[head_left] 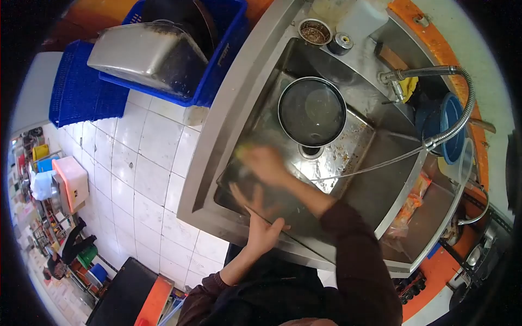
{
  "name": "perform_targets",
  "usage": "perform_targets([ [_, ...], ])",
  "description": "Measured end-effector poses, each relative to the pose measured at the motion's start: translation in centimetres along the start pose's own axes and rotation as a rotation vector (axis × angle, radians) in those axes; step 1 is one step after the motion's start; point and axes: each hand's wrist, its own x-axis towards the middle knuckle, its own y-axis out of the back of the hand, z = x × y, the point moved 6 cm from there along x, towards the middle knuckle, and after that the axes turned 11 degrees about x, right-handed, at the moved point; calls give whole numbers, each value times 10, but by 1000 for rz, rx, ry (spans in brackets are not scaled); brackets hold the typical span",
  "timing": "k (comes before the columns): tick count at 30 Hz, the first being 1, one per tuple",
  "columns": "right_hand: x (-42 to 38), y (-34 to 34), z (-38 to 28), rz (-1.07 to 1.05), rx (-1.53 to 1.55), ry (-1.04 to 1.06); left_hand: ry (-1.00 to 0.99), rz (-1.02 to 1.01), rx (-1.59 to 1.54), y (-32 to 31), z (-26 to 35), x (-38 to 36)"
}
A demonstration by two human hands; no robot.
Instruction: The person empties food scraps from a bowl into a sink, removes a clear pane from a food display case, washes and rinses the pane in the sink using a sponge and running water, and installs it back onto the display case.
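Observation:
My left hand (263,231) grips the near edge of a wide, dark metal tray (266,193) that lies tilted in the steel sink, its thumb on the rim. Further in, my right hand (263,164) presses a small yellow-green sponge (246,152) onto the tray's surface; motion blurs the fingers. A round dark pan (312,111) with some liquid in it sits beyond my right hand. Water runs in a thin stream from the spray hose nozzle (429,144) across the sink toward the tray.
Left of the sink, a blue crate (223,60) holds a steel container (147,54). The faucet (399,79) and a blue bucket (451,125) stand at the right. A second basin (435,209) contains a plastic bag (409,209). A person (70,247) is at the far left.

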Motion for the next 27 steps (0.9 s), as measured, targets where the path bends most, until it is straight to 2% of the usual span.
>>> perform_targets([
  [1,-14,0,5,2,0,3,-18,-17,-28,0,2,2],
  [3,-43,9,9,84,108,319,-7,-14,-44,2,-1,2],
  [4,-38,12,43,26,134,-28,3,-15,-56,3,-3,-1],
  [5,-34,11,39,28,136,-22,-1,-15,-51,4,-3,-3],
  [7,-21,8,34,116,-140,-120,-18,-33,-20,4,-3,-3],
  [8,-24,3,7,64,-6,-43,-13,-26,-19,4,-6,-3],
  [9,-31,0,-11,58,2,-49,-37,65,7,11,-7,-3],
  [10,-39,-7,-35,1,18,77,-63,155,36,19,-10,-3],
  [11,-49,-11,-57,-54,32,206,-59,157,43,24,-24,0],
  [12,-64,-12,-72,-55,40,205,-109,251,176,36,-38,2],
  [14,-100,-8,-110,2,186,482,33,334,-206,33,-35,3],
  [15,-106,-9,-102,7,189,482,34,330,-202,28,-33,4],
  [17,-118,-5,-84,11,192,587,-339,585,604,21,1,-5],
  [18,-110,-3,-87,18,193,588,-249,580,-13,16,10,-2],
  [19,-86,-9,-81,-71,76,410,-251,574,-9,14,10,1],
  [20,-71,-17,-76,-160,-37,230,-256,596,-161,15,6,1],
  [21,-65,-23,-85,-154,-34,233,-262,615,-315,16,-1,1],
  [23,-57,-28,-108,-118,105,284,-236,584,-221,27,-30,2],
  [24,-75,-23,-119,-88,11,422,-202,556,-131,29,-30,2],
  [25,-93,-19,-101,-77,84,438,-198,556,-126,28,-30,0],
  [27,-115,-7,-65,-69,139,460,-314,619,-232,20,1,1],
])
